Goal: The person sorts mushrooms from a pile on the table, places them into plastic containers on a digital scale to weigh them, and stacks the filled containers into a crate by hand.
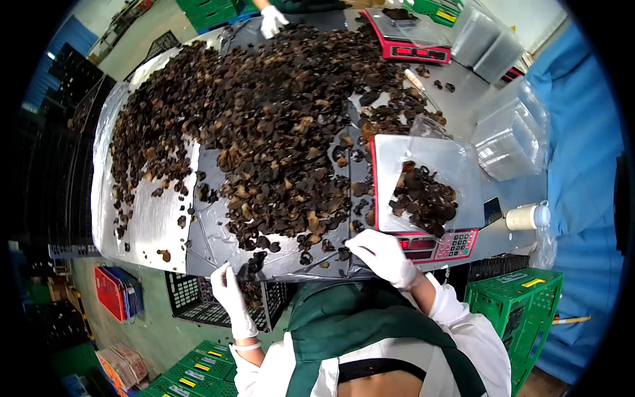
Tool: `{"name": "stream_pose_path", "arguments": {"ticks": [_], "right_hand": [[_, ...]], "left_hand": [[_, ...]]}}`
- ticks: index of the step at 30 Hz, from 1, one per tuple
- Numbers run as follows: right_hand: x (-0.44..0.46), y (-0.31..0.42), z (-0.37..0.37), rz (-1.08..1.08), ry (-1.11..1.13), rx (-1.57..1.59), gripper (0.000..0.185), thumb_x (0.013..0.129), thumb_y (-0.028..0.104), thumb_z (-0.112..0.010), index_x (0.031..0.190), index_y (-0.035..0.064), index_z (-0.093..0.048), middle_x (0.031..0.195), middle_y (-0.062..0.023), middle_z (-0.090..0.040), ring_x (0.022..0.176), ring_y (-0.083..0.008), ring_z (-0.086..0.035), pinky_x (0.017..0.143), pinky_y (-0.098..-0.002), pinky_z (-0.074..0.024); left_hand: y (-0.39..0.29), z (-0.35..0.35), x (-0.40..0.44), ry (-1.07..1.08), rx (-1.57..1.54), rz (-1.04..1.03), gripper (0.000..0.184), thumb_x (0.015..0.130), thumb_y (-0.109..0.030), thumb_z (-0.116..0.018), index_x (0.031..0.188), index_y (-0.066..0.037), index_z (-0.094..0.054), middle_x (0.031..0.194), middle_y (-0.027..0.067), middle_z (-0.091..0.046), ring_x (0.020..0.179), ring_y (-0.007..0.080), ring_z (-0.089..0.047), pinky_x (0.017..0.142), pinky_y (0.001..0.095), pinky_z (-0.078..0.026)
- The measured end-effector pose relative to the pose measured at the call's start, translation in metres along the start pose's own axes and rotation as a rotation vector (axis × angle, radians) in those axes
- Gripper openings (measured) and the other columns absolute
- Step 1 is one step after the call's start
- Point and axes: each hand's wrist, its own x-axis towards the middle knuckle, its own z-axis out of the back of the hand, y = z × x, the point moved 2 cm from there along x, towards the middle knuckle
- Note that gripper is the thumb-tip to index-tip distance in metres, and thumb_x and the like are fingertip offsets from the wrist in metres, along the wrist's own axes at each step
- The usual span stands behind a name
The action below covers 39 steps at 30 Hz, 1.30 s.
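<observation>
My left hand [231, 301], in a white glove, is held just off the table's front edge with its fingers loosely extended and nothing visible in them. My right hand [382, 258], also gloved, reaches over the front edge beside the near scale [426, 188]. Its fingers stretch left, close to a small dark piece [344, 253] at the edge; contact is unclear. Dark, curled pieces that look like wood ear mushrooms form a broad pile [284, 132] across the table. A smaller heap of mushrooms [425, 198] lies on the near scale's pan.
A second red scale [413, 40] stands at the back, near another person's gloved hand [272, 22]. Clear plastic containers [512, 132], a phone [493, 210] and a bottle [528, 216] are at the right. A black crate [271, 304] is below the edge; green crates [512, 304] stand lower right.
</observation>
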Motion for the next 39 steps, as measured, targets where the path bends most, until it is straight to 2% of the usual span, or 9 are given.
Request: {"name": "stream_pose_path", "arguments": {"ticks": [4,7,11,18,24,27,30,32,39], "right_hand": [[0.021,-0.036,-0.069,-0.078,0.071,-0.169,0.037,0.079,0.022,-0.069,0.114,0.01,-0.06,0.108,-0.0103,-0.059,0.098,-0.0278,-0.059,0.079,-0.0357,-0.0516],[0.033,-0.041,-0.104,-0.051,0.15,-0.474,0.061,0.074,0.029,-0.072,0.128,0.0117,-0.05,0.12,-0.0107,-0.051,0.112,-0.0283,-0.051,0.08,-0.0355,-0.0526],[0.008,-0.04,-0.121,0.032,0.32,-0.568,0.043,0.08,0.022,-0.066,0.121,0.0173,-0.057,0.112,-0.0055,-0.053,0.097,-0.0238,-0.054,0.076,-0.0307,-0.0532],[0.02,-0.01,-0.129,0.071,0.262,-0.489,0.05,0.081,0.038,-0.065,0.126,0.018,-0.056,0.122,-0.0111,-0.052,0.112,-0.0319,-0.049,0.085,-0.043,-0.046],[0.045,0.007,-0.133,0.111,0.114,-0.51,0.034,0.082,0.034,-0.064,0.108,0.0122,-0.065,0.108,-0.0065,-0.059,0.101,-0.0257,-0.054,0.084,-0.0368,-0.0443],[0.086,0.021,-0.156,0.107,0.101,-0.379,0.02,0.085,0.027,-0.062,0.096,0.0108,-0.068,0.094,-0.0027,-0.064,0.088,-0.0212,-0.059,0.077,-0.0305,-0.0495],[0.118,0.013,-0.205,0.234,0.058,-0.392,0.03,0.079,0.019,-0.066,0.107,0.0089,-0.064,0.104,-0.0061,-0.062,0.095,-0.0237,-0.06,0.079,-0.0329,-0.0509],[0.13,0.003,-0.233,0.144,0.305,-0.55,0.033,0.078,0.017,-0.063,0.11,0.0105,-0.06,0.108,-0.0058,-0.058,0.099,-0.0231,-0.057,0.079,-0.0328,-0.0498],[0.103,-0.007,-0.232,0.151,0.27,-0.48,0.007,0.081,0.018,-0.059,0.087,0.0157,-0.059,0.085,-0.0032,-0.053,0.082,-0.0221,-0.057,0.069,-0.0323,-0.0501]], "left_hand": [[0.015,-0.012,-0.015,0.096,0.018,0.037,0.022,0.081,-0.012,-0.07,0.099,-0.002,-0.064,0.092,0.01,-0.062,0.086,0.0222,-0.059,0.08,0.033,-0.047],[0.011,-0.028,-0.019,0.134,0.252,-0.295,0.046,0.071,-0.022,-0.078,0.111,-0.005,-0.061,0.098,0.0128,-0.061,0.095,0.0321,-0.055,0.088,0.0403,-0.043],[0.014,-0.043,-0.021,0.277,0.223,-0.499,0.029,0.074,-0.011,-0.072,0.101,-0.006,-0.063,0.089,0.0107,-0.06,0.086,0.0293,-0.056,0.074,0.0387,-0.046],[0.014,-0.036,-0.009,0.377,0.068,-0.485,0.022,0.072,-0.008,-0.072,0.091,-0.005,-0.061,0.094,0.0127,-0.062,0.089,0.0314,-0.058,0.077,0.0384,-0.048],[0.046,-0.017,0.03,0.095,0.0,-0.294,0.042,0.079,-0.007,-0.07,0.119,-0.004,-0.059,0.105,0.0148,-0.062,0.099,0.0303,-0.059,0.088,0.0365,-0.047],[0.027,-0.026,0.049,0.227,0.066,-0.365,0.059,0.075,-0.026,-0.076,0.125,-0.003,-0.054,0.115,0.0161,-0.059,0.107,0.0329,-0.054,0.093,0.0397,-0.044],[0.01,-0.046,0.061,0.286,0.127,-0.481,0.067,0.069,-0.029,-0.079,0.125,-0.004,-0.052,0.117,0.0169,-0.056,0.109,0.0351,-0.052,0.094,0.0426,-0.042],[0.016,-0.055,0.061,0.322,0.228,-0.541,0.054,0.072,-0.022,-0.075,0.118,-0.005,-0.056,0.107,0.0141,-0.058,0.099,0.0328,-0.054,0.087,0.0422,-0.044],[0.039,-0.03,0.053,0.498,0.041,-0.525,0.037,0.075,-0.01,-0.069,0.111,-0.007,-0.061,0.1,0.0111,-0.058,0.093,0.0298,-0.056,0.08,0.0379,-0.047]]}}
